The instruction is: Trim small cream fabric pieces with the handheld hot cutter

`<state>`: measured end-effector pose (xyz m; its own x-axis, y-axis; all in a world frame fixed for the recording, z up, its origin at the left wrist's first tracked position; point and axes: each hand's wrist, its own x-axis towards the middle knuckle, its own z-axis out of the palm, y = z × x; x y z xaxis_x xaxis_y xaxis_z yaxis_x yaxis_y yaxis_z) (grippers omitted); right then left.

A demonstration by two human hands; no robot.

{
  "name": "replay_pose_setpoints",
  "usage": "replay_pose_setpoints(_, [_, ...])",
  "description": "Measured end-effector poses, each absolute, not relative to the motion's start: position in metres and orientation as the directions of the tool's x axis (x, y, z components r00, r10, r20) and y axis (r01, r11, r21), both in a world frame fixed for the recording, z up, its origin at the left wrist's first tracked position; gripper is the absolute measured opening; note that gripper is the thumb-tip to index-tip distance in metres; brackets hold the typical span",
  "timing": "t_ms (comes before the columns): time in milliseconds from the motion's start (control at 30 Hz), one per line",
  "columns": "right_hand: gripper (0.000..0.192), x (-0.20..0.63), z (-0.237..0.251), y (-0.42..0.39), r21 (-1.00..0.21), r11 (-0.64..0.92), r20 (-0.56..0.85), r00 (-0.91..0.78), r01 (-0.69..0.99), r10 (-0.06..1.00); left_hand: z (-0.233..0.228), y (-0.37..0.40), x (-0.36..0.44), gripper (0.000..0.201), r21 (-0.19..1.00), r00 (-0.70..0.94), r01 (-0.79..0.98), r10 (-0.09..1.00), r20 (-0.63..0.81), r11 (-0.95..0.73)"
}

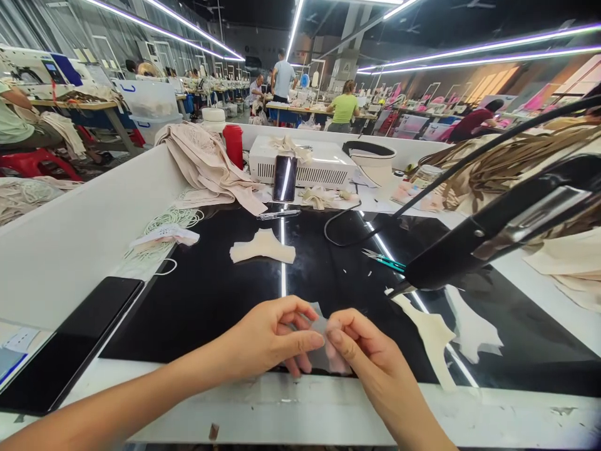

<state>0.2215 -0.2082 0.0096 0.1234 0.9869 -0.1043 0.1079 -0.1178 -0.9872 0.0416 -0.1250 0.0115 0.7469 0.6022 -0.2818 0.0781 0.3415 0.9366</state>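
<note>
Glossy black worktop (211, 300) with white walls, busy sewing hall behind

1. A cream fabric cutout (262, 247) lay on the black glossy worktop (211, 294).
2. A dark phone (70, 347) rested at the left edge.
3. Small scissors (382, 260) lay near a black cable (342, 228).
4. A white machine box (305, 163) stood at the back, a red bottle (233, 145) beside it.
5. Beige cloth (206, 166) draped over the white partition (70, 238).
6. A coil of white cord (171, 220) sat by the partition.
</note>
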Motion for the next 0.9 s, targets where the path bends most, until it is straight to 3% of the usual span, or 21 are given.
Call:
replay_pose_setpoints(167, [0.029, 0.231, -0.003, -0.208, -0.966, -0.026, 0.032, 0.219, 0.256, 0.975, 0.01, -0.122, 0.045, 0.024, 0.936, 0.673, 0.176, 0.656, -0.341, 0.306])
replay_pose_setpoints(300, [0.013, 0.238, -0.008, -0.21, -0.839, 0.09, 0.201, 0.151, 0.537, 0.968, 0.01, -0.119, 0.045, 0.021, 0.947, 0.641, 0.259, 0.699, -0.316, 0.19])
replay_pose_setpoints(467, [0.014, 0.241, -0.013, -0.205, -0.656, 0.243, 0.382, 0.037, 0.715, 0.923, 0.012, -0.117, 0.042, 0.012, 0.889, 0.614, 0.441, 0.765, -0.197, -0.125])
replay_pose_setpoints(600, [0.017, 0.241, -0.019, -0.203, -0.553, 0.289, 0.416, -0.042, 0.781, 0.908, 0.011, -0.118, 0.04, 0.004, 0.75, 0.61, 0.559, 0.788, -0.084, -0.353])
replay_pose_setpoints(700, [0.019, 0.242, -0.022, -0.204, -0.46, 0.316, 0.447, -0.092, 0.83, 0.89, 0.006, -0.12, 0.039, 0.012, 0.545, 0.656, 0.633, 0.754, -0.002, -0.549])
replay_pose_setpoints(800, [0.021, 0.241, -0.024, -0.204, -0.385, 0.319, 0.458, -0.12, 0.866, 0.881, 0.001, -0.121, 0.038, 0.018, 0.364, 0.717, 0.628, 0.694, 0.074, -0.688])
replay_pose_setpoints(900, [0.024, 0.24, -0.026, -0.203, -0.331, 0.301, 0.45, -0.13, 0.894, 0.883, -0.003, -0.121, 0.037, 0.017, 0.29, 0.746, 0.6, 0.652, 0.134, -0.746])
